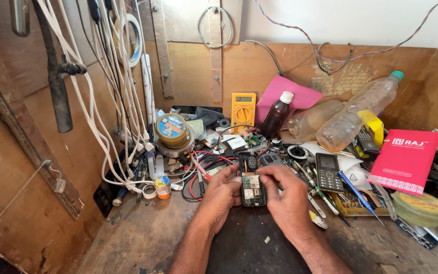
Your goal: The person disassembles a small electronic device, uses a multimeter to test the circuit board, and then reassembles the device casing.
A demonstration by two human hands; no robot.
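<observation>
Worn wooden workbench [143, 238], scratched and stained, lying under heaped clutter. At its centre an opened mobile phone [252, 189] is lying flat, green circuit board exposed in a black rectangular shell. The left hand [222, 195] is bracing the phone's left edge, fingers curled loosely against it. The right hand [286, 195] is pinching together at the phone's upper right corner; whether it is gripping a part cannot be told. A black keypad phone [328, 172] is lying near, to the right, beside a glossy red box [405, 160] and clear plastic bottles [356, 114].

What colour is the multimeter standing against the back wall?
Yellow; the multimeter shows best in the head view, upright behind the clutter.
</observation>
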